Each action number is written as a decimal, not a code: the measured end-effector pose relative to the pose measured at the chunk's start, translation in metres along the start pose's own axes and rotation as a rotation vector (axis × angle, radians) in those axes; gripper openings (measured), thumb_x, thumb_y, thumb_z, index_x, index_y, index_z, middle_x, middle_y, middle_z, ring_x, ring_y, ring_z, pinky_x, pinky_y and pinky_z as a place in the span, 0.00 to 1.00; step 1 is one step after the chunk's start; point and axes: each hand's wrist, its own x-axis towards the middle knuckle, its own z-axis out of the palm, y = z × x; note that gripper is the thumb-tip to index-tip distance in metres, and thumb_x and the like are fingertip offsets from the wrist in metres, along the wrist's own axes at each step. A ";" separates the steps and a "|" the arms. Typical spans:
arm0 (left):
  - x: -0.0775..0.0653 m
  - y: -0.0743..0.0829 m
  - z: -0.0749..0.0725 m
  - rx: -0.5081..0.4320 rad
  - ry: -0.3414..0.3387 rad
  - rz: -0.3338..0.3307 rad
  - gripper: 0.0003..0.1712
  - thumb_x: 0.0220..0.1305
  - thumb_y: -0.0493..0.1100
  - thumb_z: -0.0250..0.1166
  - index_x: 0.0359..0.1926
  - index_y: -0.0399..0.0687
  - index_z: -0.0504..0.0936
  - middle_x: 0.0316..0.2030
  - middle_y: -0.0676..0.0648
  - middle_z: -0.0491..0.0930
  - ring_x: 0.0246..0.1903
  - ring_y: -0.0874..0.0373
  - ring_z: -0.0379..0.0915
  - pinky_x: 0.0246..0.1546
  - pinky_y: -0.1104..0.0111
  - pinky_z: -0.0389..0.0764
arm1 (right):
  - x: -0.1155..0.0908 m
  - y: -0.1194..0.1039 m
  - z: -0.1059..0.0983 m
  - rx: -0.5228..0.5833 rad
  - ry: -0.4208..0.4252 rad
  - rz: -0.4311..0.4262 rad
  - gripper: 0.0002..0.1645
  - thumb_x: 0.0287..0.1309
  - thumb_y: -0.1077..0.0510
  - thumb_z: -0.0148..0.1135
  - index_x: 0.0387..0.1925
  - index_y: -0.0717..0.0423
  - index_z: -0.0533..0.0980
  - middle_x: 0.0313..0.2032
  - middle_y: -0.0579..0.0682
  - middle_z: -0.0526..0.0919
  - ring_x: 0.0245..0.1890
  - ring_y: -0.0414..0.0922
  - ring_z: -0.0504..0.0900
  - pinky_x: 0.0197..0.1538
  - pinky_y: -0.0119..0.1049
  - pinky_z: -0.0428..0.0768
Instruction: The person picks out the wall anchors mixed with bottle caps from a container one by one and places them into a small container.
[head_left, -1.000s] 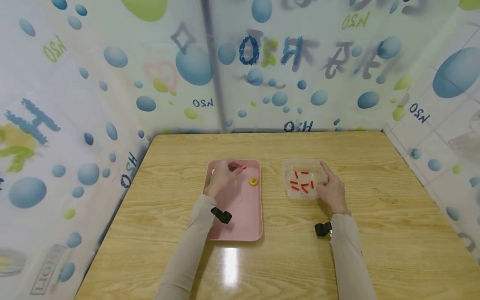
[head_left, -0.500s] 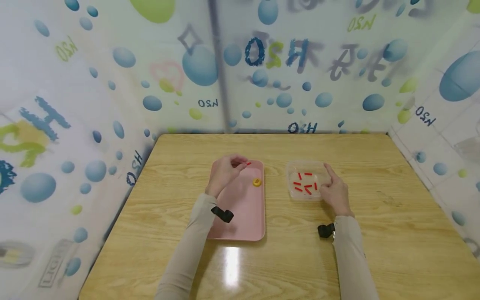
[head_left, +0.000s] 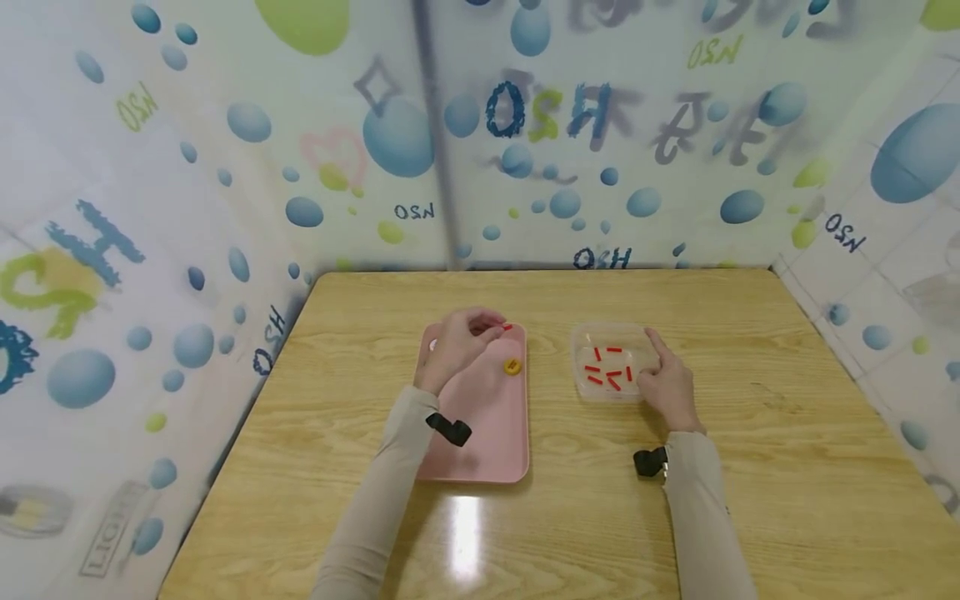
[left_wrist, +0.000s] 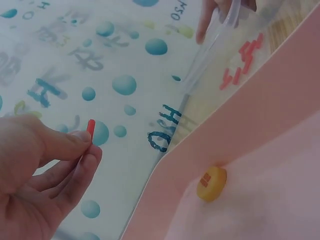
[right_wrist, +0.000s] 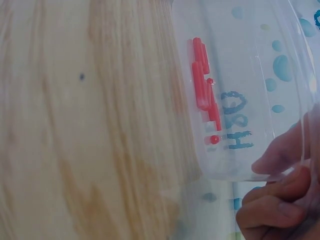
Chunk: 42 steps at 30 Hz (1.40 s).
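My left hand (head_left: 459, 350) pinches a short red stick (left_wrist: 91, 129) between thumb and fingertips, above the far part of a pink tray (head_left: 487, 442). A round yellow button-like piece (head_left: 512, 367) lies in the tray near its right side, and a small white piece (head_left: 432, 344) shows at the left, partly hidden by the hand. My right hand (head_left: 670, 383) grips the right wall of a clear plastic container (head_left: 576, 360), with some fingers curled at the wall in the right wrist view. Several similar red sticks (right_wrist: 201, 86) lie on the container's bottom.
Tray and container stand side by side on a wooden table (head_left: 585, 517), with bare wood between them. A wall covering (head_left: 480, 183) printed with bubbles and letters rises behind the table's far edge and on both sides.
My left hand has shifted a little to the right and away from me over the tray, still pinching the red stick. The right hand stays on the container; the head view has tilted slightly.
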 end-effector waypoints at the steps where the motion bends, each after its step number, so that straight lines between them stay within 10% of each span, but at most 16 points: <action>1: 0.001 0.000 0.002 -0.004 0.001 0.000 0.10 0.70 0.40 0.66 0.50 0.46 0.86 0.45 0.46 0.87 0.48 0.44 0.84 0.46 0.64 0.85 | 0.000 0.001 0.000 -0.002 0.004 -0.001 0.49 0.54 0.71 0.44 0.79 0.49 0.55 0.12 0.41 0.56 0.15 0.39 0.52 0.21 0.34 0.59; 22: 0.018 0.007 0.042 0.064 -0.067 0.034 0.09 0.71 0.40 0.65 0.49 0.46 0.86 0.43 0.47 0.87 0.41 0.55 0.84 0.44 0.66 0.84 | 0.003 0.004 -0.001 0.003 0.013 -0.016 0.49 0.53 0.72 0.46 0.79 0.50 0.55 0.11 0.41 0.57 0.14 0.38 0.53 0.20 0.33 0.59; 42: 0.034 0.025 0.074 0.034 -0.150 0.041 0.11 0.71 0.40 0.65 0.50 0.43 0.86 0.45 0.41 0.87 0.45 0.44 0.84 0.38 0.68 0.81 | 0.003 0.004 -0.002 0.021 0.017 0.013 0.50 0.52 0.71 0.46 0.79 0.47 0.56 0.11 0.41 0.58 0.14 0.38 0.53 0.20 0.33 0.59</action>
